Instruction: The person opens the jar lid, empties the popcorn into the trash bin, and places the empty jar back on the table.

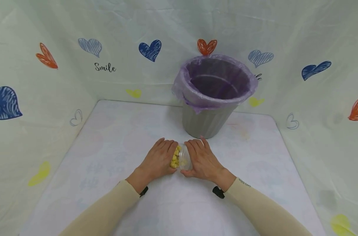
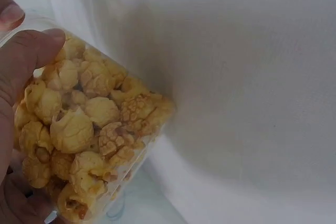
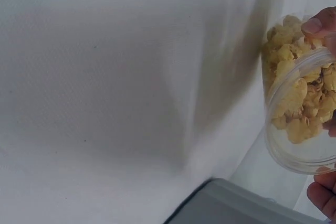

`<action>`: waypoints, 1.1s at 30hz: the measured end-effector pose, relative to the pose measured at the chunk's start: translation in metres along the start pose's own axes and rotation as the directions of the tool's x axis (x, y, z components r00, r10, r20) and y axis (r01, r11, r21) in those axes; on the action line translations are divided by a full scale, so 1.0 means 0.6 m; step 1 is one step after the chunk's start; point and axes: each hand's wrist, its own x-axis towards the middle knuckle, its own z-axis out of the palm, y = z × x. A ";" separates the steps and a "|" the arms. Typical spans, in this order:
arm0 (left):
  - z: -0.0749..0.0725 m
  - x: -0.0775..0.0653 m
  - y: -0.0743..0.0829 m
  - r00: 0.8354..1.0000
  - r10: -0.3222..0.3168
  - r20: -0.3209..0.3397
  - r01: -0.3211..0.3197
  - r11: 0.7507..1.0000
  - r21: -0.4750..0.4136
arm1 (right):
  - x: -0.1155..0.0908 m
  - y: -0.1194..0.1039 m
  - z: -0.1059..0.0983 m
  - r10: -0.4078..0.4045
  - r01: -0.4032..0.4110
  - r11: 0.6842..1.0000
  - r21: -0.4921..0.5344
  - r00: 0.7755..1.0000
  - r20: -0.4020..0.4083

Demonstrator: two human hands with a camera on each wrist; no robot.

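Observation:
A clear plastic jar of yellow popcorn [image 1: 175, 157] lies between both hands over the white table, tipped on its side. My left hand [image 1: 159, 157] grips its body, with the thumb along the near side; popcorn [image 2: 73, 129] shows through the wall in the left wrist view. On the other end my right hand [image 1: 203, 160] holds the round clear lid [image 1: 186, 158] by its edge. In the right wrist view the lid's rim [image 3: 278, 148] stands in front of the popcorn. I cannot tell whether lid and jar are apart.
Just beyond the hands stands a grey bin [image 1: 203, 121] lined with a purple bag [image 1: 186, 83], its mouth upward. White cloth walls [image 1: 120, 29] with printed hearts rise around the table [image 1: 108, 131] at the back and sides.

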 end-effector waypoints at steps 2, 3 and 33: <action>0.000 0.002 0.000 1.000 0.003 0.010 -0.003 1.000 -0.007 | -0.001 0.001 0.000 -0.016 0.016 1.000 -0.009 1.000 -0.004; 0.000 0.002 -0.001 1.000 0.004 0.015 -0.004 1.000 -0.015 | -0.001 0.002 0.000 -0.022 0.022 1.000 -0.015 1.000 -0.002; 0.008 -0.012 -0.012 0.996 -0.006 -0.092 -0.004 0.994 -0.108 | 0.023 -0.008 -0.021 0.023 -0.026 0.996 0.083 0.999 0.042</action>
